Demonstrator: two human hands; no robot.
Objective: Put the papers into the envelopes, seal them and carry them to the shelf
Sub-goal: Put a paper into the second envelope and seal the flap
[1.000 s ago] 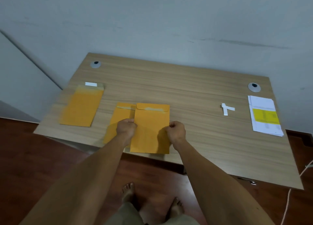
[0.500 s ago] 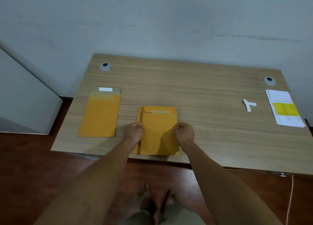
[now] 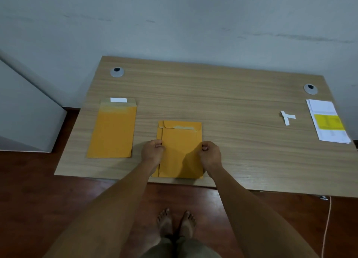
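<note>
Envelopes (image 3: 181, 151) now squared together (both hands' grip).

Pretty dim, flat indoor light with a bluish cast on the wall (image 3: 174, 21). The hands (image 3: 153, 153) throw soft shadows onto the envelopes (image 3: 180, 151). Wide-angle warp bends the tabletop (image 3: 222, 102) edges, and everything's a bit soft and smeary.

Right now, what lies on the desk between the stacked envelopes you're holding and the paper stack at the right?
Only two crossed white strips near the paper stack; otherwise bare desk beyond the stacked envelopes, in the head view.
</note>
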